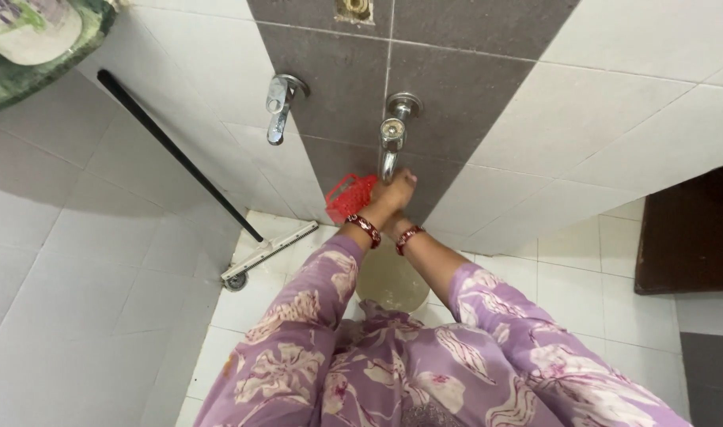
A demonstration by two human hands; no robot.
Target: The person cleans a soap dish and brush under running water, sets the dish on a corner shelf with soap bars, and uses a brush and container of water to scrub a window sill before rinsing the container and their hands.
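Head view looks down a tiled bathroom wall at both hands, raised together under the right-hand tap [392,141]. The left hand [383,199] sits against a small red slotted basket [347,196], which shows just to its left, close to the wall beneath the spout. How the fingers close on the basket cannot be told — the hand hides the part where they would meet it, so whether it grips or only touches stays unclear. The right hand [401,188] lies pressed against the left one, fingers reaching up towards the tap's spout; how far open it is cannot be told either, as the two hands overlap. Each wrist wears a red bangle [365,230], and both arms are in purple flowered sleeves [314,308].

Directly below the hands stands a pale round bucket [391,283], partly hidden by the arms. A second tap [279,107] is fixed to the wall well to the left — nothing touches it. A floor wiper with a long black handle [176,154] leans against the left wall, its head resting on the white floor tiles near a drain [236,281].
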